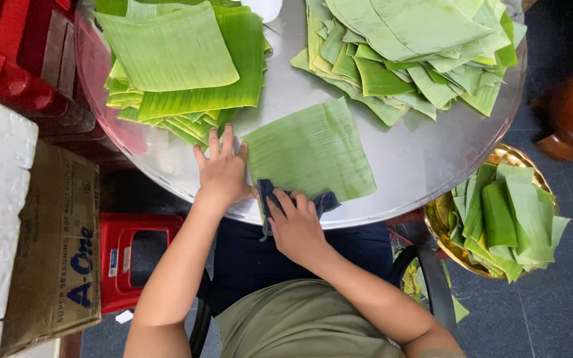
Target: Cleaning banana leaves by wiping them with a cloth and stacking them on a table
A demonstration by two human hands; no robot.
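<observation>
The flat green square banana leaf [313,149] lies on the round shiny metal desk [406,166], near the edge closest to you. Your right hand [294,229] presses a dark blue cloth [273,195] onto the leaf's near corner, with its grip curled over the cloth. Your left hand [222,174] lies flat just beside the leaf's left edge, its grip spread wide, fingers touching the desk. Behind your left hand sits a neat pile of green leaf squares [180,63]. A bigger, messy pile of leaves [412,53] sits far right. Off the desk, a gold bowl [442,222] holds more leaf pieces.
</observation>
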